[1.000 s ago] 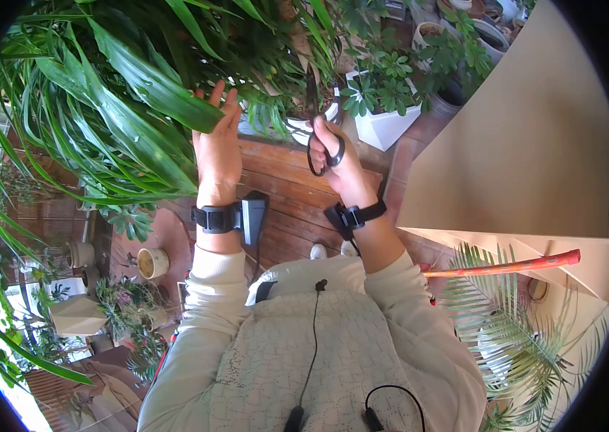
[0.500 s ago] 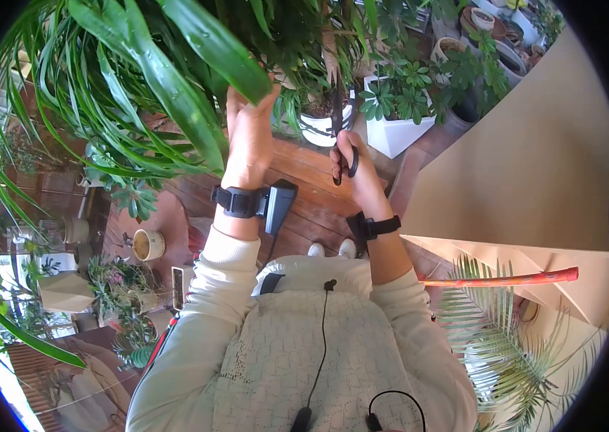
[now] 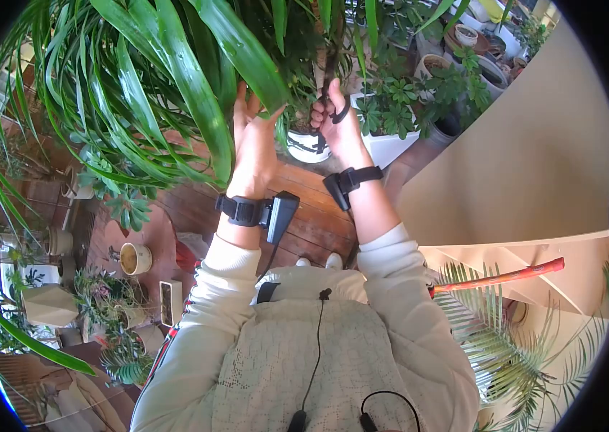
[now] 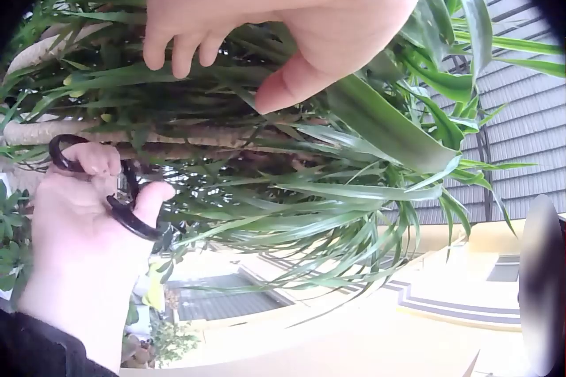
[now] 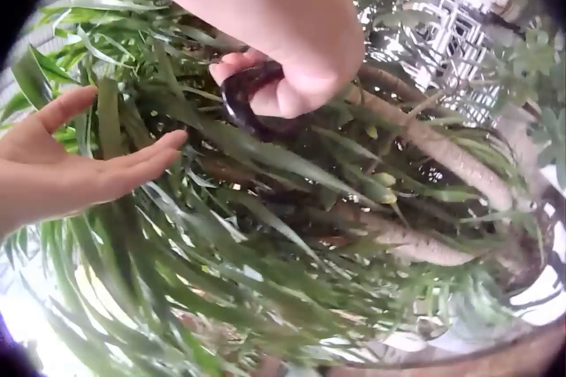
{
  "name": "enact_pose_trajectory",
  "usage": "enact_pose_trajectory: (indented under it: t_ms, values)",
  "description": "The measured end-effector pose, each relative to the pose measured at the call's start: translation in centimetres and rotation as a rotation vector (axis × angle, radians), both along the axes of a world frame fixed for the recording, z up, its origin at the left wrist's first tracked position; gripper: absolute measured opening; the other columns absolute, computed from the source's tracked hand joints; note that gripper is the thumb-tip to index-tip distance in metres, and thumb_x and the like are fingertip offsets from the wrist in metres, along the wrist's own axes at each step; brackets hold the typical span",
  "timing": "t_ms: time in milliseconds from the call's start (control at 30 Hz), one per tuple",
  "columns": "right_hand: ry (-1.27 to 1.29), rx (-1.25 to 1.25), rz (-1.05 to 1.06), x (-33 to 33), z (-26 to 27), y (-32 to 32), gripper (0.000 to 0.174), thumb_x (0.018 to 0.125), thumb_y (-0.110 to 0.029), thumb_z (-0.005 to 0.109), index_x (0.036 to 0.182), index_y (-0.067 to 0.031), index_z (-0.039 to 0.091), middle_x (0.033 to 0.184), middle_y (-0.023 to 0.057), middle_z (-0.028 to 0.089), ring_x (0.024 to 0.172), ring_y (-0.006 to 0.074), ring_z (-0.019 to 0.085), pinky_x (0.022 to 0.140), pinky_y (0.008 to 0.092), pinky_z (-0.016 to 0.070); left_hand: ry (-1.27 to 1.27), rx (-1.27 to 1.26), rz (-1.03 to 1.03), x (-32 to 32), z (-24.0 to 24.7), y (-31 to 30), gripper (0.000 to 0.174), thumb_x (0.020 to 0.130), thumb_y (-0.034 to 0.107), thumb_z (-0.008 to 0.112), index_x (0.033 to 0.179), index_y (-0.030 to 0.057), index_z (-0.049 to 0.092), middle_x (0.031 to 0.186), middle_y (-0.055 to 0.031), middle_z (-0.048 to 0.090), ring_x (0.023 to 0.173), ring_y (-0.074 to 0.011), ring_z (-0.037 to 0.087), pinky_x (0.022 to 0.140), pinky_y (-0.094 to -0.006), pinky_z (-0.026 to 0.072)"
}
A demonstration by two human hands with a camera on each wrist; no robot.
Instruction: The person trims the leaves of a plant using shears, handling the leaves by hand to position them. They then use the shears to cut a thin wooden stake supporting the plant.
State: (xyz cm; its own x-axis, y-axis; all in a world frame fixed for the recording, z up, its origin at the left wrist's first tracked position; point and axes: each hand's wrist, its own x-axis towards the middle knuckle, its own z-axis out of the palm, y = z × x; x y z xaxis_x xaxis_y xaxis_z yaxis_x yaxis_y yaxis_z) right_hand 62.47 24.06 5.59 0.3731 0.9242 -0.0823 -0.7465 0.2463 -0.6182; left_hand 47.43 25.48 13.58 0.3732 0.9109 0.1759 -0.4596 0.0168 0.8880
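A large plant with long, strap-like green leaves hangs over the upper left of the head view. My left hand reaches under its leaves, palm toward the plant. Thumb and fingers stand apart in the right wrist view, with a leaf passing between or behind them. My right hand holds scissors by their black loop handles, thumb through one loop and fingers at the other. The blades point in among the foliage beside a pale trunk and are mostly hidden.
A round white pot stands below the trunk, beside an angular white planter. Wooden boards lie beneath my hands. At the right rise a beige panel and an orange-red stick. More potted plants stand at the left.
My left hand has shifted right and lies deeper under the leaves. The right hand, with the scissors, has moved forward, bringing the blades in beside the trunk.
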Motion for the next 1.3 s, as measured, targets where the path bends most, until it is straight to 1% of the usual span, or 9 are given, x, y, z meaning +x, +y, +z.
enact_pose_trajectory:
  t_ms: [167,267,367,433,700,767,933,1100,1300]
  values:
    - [0.079,-0.086,0.011,-1.9,-4.4,-4.1,0.051,0.081,-0.062,0.066,0.078,-0.0157,0.045,0.064,-0.0012,0.046,0.056,0.0129,0.046,0.054,0.0274,0.0381,0.130,-0.005,-0.006,-0.2,-1.2,-1.3,0.060,0.093,0.006,0.055,0.146,0.0038,0.027,0.143,-0.0177,0.043,0.133,-0.0295,0.042,0.113,-0.0420,0.0308]
    - [0.119,-0.219,0.059,-2.7,-8.9,-8.2,0.049,0.083,-0.061,0.065,0.079,-0.0162,0.045,0.064,-0.0015,0.046,0.056,0.0128,0.047,0.053,0.0276,0.0384,0.324,0.151,-0.321,-0.8,-4.1,-3.8,0.047,0.093,0.018,0.059,0.135,0.0024,0.047,0.124,-0.0120,0.062,0.123,-0.0207,0.052,0.107,-0.0351,0.0352]
    - [0.220,-0.217,0.086,-3.1,-14.1,-12.6,0.048,0.083,-0.059,0.066,0.083,-0.0161,0.044,0.065,-0.0010,0.046,0.056,0.0132,0.047,0.053,0.0280,0.0389,0.477,0.121,-0.727,-2.3,-7.7,-5.6,0.036,0.094,0.007,0.057,0.129,0.0010,0.053,0.118,-0.0073,0.064,0.112,-0.0138,0.057,0.095,-0.0278,0.0434]
    - [0.273,-0.342,-0.007,-3.3,-16.0,-15.6,0.047,0.084,-0.057,0.066,0.084,-0.0149,0.045,0.065,-0.0004,0.046,0.056,0.0137,0.047,0.053,0.0281,0.0394,0.725,0.165,-0.712,-3.4,-9.3,-6.7,0.034,0.096,0.008,0.055,0.129,0.0011,0.054,0.117,-0.0073,0.064,0.111,-0.0136,0.057,0.095,-0.0271,0.0433]
    - [0.242,-0.339,-0.243,-2.3,-19.8,-22.1,0.039,0.087,-0.051,0.065,0.080,-0.0145,0.053,0.061,-0.0016,0.046,0.052,0.0145,0.049,0.049,0.0282,0.0411,0.716,0.044,-0.566,-4.6,-10.4,-6.0,0.033,0.093,0.006,0.058,0.125,-0.0024,0.055,0.120,-0.0121,0.063,0.112,-0.0188,0.058,0.099,-0.0303,0.0434]
    - [0.346,-0.354,-0.162,-1.3,-20.0,-22.6,0.039,0.086,-0.051,0.066,0.080,-0.0148,0.052,0.062,-0.0009,0.048,0.053,0.0152,0.049,0.049,0.0284,0.0414,0.688,-0.017,-0.531,-3.4,-11.5,-6.0,0.035,0.092,0.004,0.058,0.127,-0.0014,0.054,0.121,-0.0113,0.063,0.116,-0.0191,0.057,0.100,-0.0311,0.0438]
    - [0.337,-0.400,-0.184,-0.6,-18.3,-23.1,0.041,0.086,-0.051,0.066,0.080,-0.0150,0.049,0.062,0.0001,0.047,0.054,0.0158,0.049,0.050,0.0288,0.0409,0.486,0.151,-0.621,2.4,-9.5,-5.8,0.051,0.090,-0.001,0.057,0.139,0.0016,0.041,0.134,-0.0134,0.053,0.126,-0.0230,0.050,0.105,-0.0344,0.0393]
    - [0.323,-0.382,-0.129,0.2,-19.4,-23.9,0.042,0.087,-0.051,0.066,0.081,-0.0147,0.047,0.063,0.0003,0.047,0.056,0.0156,0.048,0.052,0.0293,0.0404,0.339,0.310,-0.453,9.7,-3.1,-5.5,0.069,0.089,0.001,0.058,0.149,0.0102,0.025,0.145,-0.0156,0.042,0.134,-0.0280,0.041,0.109,-0.0390,0.0354]
    - [0.299,-0.332,-0.157,0.6,-18.7,-24.7,0.044,0.087,-0.055,0.063,0.084,-0.0147,0.046,0.066,-0.0016,0.045,0.057,0.0123,0.047,0.052,0.0271,0.0407,0.194,0.314,-0.343,13.3,1.9,-5.5,0.069,0.088,0.008,0.063,0.147,0.0072,0.028,0.140,-0.0167,0.047,0.129,-0.0279,0.046,0.108,-0.0393,0.0364]
